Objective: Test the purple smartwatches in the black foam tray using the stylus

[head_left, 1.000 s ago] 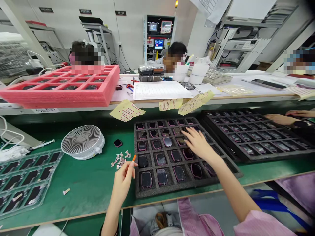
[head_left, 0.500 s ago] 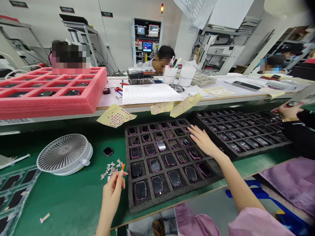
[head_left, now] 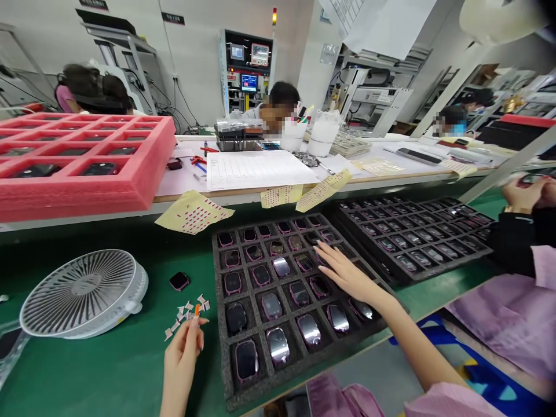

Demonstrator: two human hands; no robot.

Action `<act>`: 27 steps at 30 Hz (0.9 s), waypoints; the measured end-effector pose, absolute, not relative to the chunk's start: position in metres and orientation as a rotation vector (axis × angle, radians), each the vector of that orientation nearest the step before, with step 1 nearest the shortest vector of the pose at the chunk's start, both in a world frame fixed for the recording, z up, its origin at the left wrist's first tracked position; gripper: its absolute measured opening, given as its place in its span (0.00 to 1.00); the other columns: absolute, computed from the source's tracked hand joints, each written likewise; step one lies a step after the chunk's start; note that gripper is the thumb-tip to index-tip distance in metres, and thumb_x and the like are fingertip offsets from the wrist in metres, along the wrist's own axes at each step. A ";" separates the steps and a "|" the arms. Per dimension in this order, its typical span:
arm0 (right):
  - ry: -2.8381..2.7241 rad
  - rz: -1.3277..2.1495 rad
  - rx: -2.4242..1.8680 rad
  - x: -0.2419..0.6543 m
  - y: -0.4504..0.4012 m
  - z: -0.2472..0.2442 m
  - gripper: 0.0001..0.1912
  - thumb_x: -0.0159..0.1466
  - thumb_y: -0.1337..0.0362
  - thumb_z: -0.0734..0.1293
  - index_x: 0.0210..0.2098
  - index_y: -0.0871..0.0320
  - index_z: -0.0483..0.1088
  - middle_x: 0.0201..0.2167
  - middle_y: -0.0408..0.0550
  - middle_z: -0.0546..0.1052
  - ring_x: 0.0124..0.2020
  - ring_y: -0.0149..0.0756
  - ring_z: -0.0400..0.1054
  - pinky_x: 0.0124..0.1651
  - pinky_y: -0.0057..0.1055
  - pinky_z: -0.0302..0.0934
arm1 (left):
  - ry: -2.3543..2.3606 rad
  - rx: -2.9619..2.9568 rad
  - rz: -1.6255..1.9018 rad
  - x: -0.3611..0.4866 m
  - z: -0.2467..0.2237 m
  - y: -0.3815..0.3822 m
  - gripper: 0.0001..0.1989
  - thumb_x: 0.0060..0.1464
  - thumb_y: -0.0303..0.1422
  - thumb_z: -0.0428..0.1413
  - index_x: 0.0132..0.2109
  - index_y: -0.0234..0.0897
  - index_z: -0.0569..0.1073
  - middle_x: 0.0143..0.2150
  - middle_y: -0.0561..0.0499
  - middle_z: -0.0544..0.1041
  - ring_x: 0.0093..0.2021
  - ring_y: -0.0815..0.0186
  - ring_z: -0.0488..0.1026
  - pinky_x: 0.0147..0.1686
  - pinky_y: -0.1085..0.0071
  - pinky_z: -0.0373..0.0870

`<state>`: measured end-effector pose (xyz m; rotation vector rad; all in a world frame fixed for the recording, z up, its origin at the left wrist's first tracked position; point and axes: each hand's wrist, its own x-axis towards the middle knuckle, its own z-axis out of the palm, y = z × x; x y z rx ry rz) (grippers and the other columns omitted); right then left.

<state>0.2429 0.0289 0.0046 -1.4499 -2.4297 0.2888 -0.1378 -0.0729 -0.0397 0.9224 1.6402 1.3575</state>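
Note:
My left hand [head_left: 186, 343] is closed in a pinch on a small orange strip [head_left: 197, 310], whose tip points up. Small pale tabs [head_left: 174, 325] lie scattered just past its fingertips. To its right is a dark grey foam tray [head_left: 220, 353] with purple-framed watch bodies [head_left: 247, 359] in its square compartments. Over the tray's right part reaches my right hand [head_left: 347, 274], fingers stretched out and holding nothing; I cannot tell whether they touch the watches under them. One loose watch body [head_left: 179, 281] lies on the green mat beyond the tabs.
A round white fan [head_left: 87, 295] stands at left. A second foam tray [head_left: 417, 278] of watch parts lies at right, near a co-worker's hands [head_left: 525, 194]. Along the raised shelf are a pink foam tray [head_left: 150, 174], a paper form [head_left: 256, 168] and hanging yellow sticker sheets [head_left: 193, 213].
My view has turned and shifted a little. My right hand has slid left over the tray, its fingers still spread. The left hand keeps its pinch on the orange strip near the tabs.

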 end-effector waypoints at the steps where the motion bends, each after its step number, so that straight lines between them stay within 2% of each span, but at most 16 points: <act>1: -2.468 0.273 -1.396 0.229 0.031 0.008 0.28 0.71 0.54 0.50 0.69 0.47 0.39 0.69 0.46 0.45 0.69 0.40 0.38 0.68 0.52 0.36 | 1.635 0.905 1.357 -0.139 -0.041 -0.072 0.31 0.43 0.61 0.55 0.35 0.33 0.73 0.18 0.59 0.60 0.17 0.74 0.52 0.17 0.76 0.48; 8: -2.656 0.326 -1.147 0.163 0.042 0.005 0.30 0.71 0.57 0.53 0.69 0.50 0.36 0.69 0.48 0.44 0.69 0.39 0.38 0.68 0.49 0.39 | 1.662 0.921 1.305 -0.149 -0.053 -0.072 0.34 0.40 0.63 0.55 0.34 0.33 0.74 0.17 0.58 0.59 0.17 0.73 0.53 0.16 0.75 0.49; 14: -2.664 0.439 -1.125 0.169 0.025 -0.003 0.31 0.70 0.56 0.57 0.68 0.50 0.40 0.69 0.47 0.48 0.68 0.39 0.42 0.69 0.47 0.39 | 1.676 0.972 1.310 -0.151 -0.067 -0.073 0.31 0.47 0.60 0.53 0.37 0.34 0.74 0.18 0.58 0.60 0.18 0.72 0.55 0.18 0.75 0.50; 19: -2.649 0.466 -1.234 0.178 -0.014 0.001 0.30 0.70 0.56 0.57 0.68 0.47 0.42 0.69 0.43 0.47 0.69 0.40 0.40 0.69 0.49 0.40 | 1.664 1.021 1.278 -0.150 -0.062 -0.074 0.32 0.45 0.61 0.53 0.36 0.33 0.74 0.18 0.57 0.61 0.18 0.71 0.56 0.17 0.74 0.50; 23: -2.537 0.363 -1.355 0.185 -0.057 -0.008 0.28 0.70 0.59 0.58 0.67 0.44 0.47 0.68 0.41 0.51 0.68 0.41 0.43 0.68 0.48 0.45 | 1.702 1.029 1.278 -0.150 -0.063 -0.073 0.32 0.45 0.62 0.52 0.35 0.34 0.74 0.18 0.57 0.61 0.18 0.71 0.56 0.17 0.74 0.50; 27: -2.354 0.182 -1.409 0.191 -0.087 -0.023 0.25 0.70 0.63 0.58 0.65 0.46 0.54 0.65 0.43 0.58 0.67 0.42 0.48 0.66 0.48 0.50 | 1.710 1.049 1.249 -0.148 -0.059 -0.072 0.33 0.44 0.62 0.52 0.35 0.33 0.74 0.17 0.57 0.60 0.17 0.71 0.56 0.17 0.74 0.50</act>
